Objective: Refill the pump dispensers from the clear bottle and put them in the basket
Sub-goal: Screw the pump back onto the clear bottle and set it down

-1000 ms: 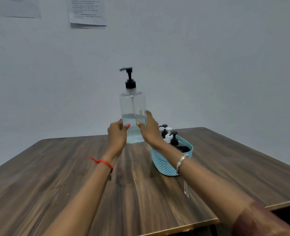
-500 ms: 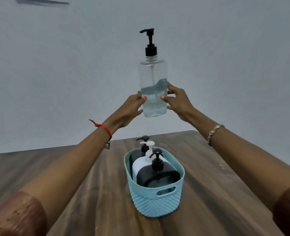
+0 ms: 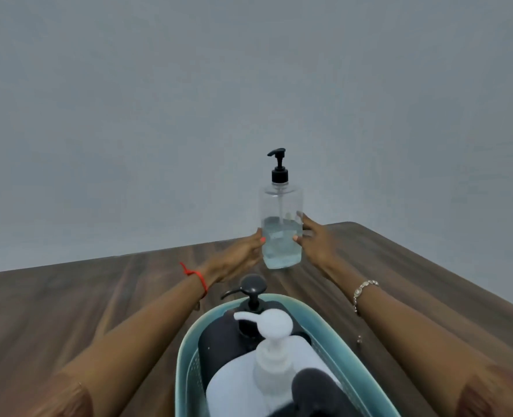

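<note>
The tall clear plastic bottle with a black pump top [image 3: 280, 224] stands upright between the two hands, roughly a third full of clear liquid, with its base low over the far part of the brown wood-grain table [image 3: 68, 311]; whether the base rests on the wood cannot be told. The left hand [image 3: 243, 251] holds the bottle's lower left side, its thumb with a coral-painted nail pressed on the plastic and its other fingers hidden behind. The right hand [image 3: 315, 239] holds the opposite side, thumb at the front and fingers reaching round the back, so the bottle is gripped from both flanks. A red thread [image 3: 201, 276] circles the left wrist and a silver link bracelet [image 3: 365, 288] the right. Nearer the person than both hands, between the two forearms, sits the teal perforated plastic basket [image 3: 189, 356]. In it, closest to the hands, stands a black pump dispenser [image 3: 219, 341]; just behind that, toward the person, is a white pump dispenser [image 3: 273, 356], and a further dark dispenser body [image 3: 312, 389] shows blurred at the bottom edge. Beyond the hands rises a plain grey wall [image 3: 158, 115].
</note>
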### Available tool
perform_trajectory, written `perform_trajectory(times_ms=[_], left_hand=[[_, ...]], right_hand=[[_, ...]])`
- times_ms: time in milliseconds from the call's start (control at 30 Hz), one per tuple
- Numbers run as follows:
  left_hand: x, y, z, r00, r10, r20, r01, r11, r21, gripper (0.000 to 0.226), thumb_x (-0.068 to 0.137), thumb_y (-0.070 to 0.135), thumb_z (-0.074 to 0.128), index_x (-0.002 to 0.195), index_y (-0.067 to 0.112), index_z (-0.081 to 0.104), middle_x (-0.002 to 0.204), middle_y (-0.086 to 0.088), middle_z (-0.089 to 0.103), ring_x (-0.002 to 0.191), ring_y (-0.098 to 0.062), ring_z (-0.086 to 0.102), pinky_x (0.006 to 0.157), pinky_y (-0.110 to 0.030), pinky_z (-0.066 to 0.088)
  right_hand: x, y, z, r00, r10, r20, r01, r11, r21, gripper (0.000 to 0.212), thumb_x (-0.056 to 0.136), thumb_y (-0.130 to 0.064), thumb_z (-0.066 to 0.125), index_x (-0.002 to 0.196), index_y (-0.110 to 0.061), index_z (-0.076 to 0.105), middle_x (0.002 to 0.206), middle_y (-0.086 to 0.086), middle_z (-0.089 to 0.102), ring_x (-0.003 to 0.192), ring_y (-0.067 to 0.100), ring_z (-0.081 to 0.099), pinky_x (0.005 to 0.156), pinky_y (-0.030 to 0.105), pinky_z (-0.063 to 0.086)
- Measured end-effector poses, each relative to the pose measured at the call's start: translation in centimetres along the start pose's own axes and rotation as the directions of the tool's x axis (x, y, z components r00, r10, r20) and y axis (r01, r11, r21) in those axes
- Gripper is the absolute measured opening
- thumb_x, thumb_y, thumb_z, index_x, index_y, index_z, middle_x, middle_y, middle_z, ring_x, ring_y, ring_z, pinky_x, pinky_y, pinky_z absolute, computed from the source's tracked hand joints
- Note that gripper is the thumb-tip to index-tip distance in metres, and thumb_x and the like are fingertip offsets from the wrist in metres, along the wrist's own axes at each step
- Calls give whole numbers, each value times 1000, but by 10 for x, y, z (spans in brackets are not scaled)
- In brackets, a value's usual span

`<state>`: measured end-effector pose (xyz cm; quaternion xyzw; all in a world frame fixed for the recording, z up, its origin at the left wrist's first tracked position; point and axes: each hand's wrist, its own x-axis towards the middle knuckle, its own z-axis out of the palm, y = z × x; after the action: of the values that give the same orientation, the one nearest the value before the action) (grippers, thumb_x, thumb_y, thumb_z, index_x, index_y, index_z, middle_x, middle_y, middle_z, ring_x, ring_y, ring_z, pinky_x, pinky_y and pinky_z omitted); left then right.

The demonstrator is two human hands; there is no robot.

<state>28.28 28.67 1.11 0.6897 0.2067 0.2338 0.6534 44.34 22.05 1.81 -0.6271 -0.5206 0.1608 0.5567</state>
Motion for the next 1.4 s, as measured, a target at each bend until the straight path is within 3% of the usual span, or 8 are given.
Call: perform_trajectory(times_ms=[467, 667, 800, 933, 1033, 1100, 1267, 1400], left_hand=[[-26, 7, -2, 991, -43, -123, 75, 962, 262, 55, 100, 40, 32, 149, 18, 21, 155, 6, 22, 143, -13, 22, 116, -34, 20], [-123, 25, -1, 964, -25, -265, 87, 971, 224, 67, 97, 46, 37, 151, 17, 12, 160, 2, 11, 146, -16, 14, 120, -39, 15], [-201, 39, 29, 941, 8, -337, 75, 969, 233, 61, 98, 44, 36, 150, 20, 17, 159, 4, 13, 146, -16, 15, 119, -38, 16], [-259, 52, 82, 898, -3, -440, 86, 982, 169, 54, 99, 38, 38, 147, 15, 28, 153, 1, 29, 138, -19, 31, 110, -37, 27], [-284, 52, 123, 869, -14, -495, 63, 995, 82, 39, 100, 26, 43, 132, 5, 50, 134, -11, 56, 89, -5, 63, 56, -17, 41], [-292, 42, 146, 845, -81, -529, 73, 997, -36, 37, 99, 18, 44, 128, -2, 52, 123, -23, 59, 95, -17, 68, 98, -31, 44], [-293, 19, 174, 809, -98, -579, 32, 992, -122, 32, 98, 10, 36, 115, -9, 56, 103, -16, 63, 74, -21, 62, 55, -18, 52], [-300, 21, 162, 788, -19, -615, 2, 1000, -27, 36, 96, 6, 32, 114, -12, 56, 117, -27, 62, 92, -30, 61, 79, -32, 50]], right_hand=[[-5, 6, 2, 948, 258, 189, -247, 966, -81, 30, 92, -8, 54, 121, 0, 55, 123, 14, 59, 113, 28, 56, 98, 35, 44], [-65, -19, -28, 852, 290, 436, -379, 917, 129, 65, 72, -49, 71, 124, -13, 57, 144, 13, 41, 128, 23, 45, 113, 41, 27], [-135, -68, -50, 820, 287, 495, -443, 865, 234, 39, 74, -43, 71, 100, -14, 67, 122, 9, 57, 96, 13, 53, 94, 30, 40], [-196, -98, -62, 844, 325, 426, -453, 858, 242, 62, 87, -40, 57, 126, 8, 49, 140, 33, 34, 130, 49, 31, 114, 51, 22], [-233, -110, -61, 831, 365, 420, -493, 833, 251, 46, 91, -30, 56, 125, 2, 53, 122, 23, 58, 107, 35, 56, 96, 41, 45], [-254, -114, -56, 826, 411, 387, -531, 796, 289, 31, 93, -18, 53, 118, 1, 57, 109, 18, 66, 92, 27, 63, 82, 37, 52], [-272, -115, -41, 846, 514, 145, -529, 770, 357, 17, 95, -3, 40, 103, 4, 54, 80, 17, 62, 67, 26, 60, 66, 40, 53], [-281, -133, -28, 876, 481, 28, -461, 820, 340, 12, 93, 3, 43, 97, 5, 54, 70, 13, 55, 57, 23, 54, 33, 22, 47]])
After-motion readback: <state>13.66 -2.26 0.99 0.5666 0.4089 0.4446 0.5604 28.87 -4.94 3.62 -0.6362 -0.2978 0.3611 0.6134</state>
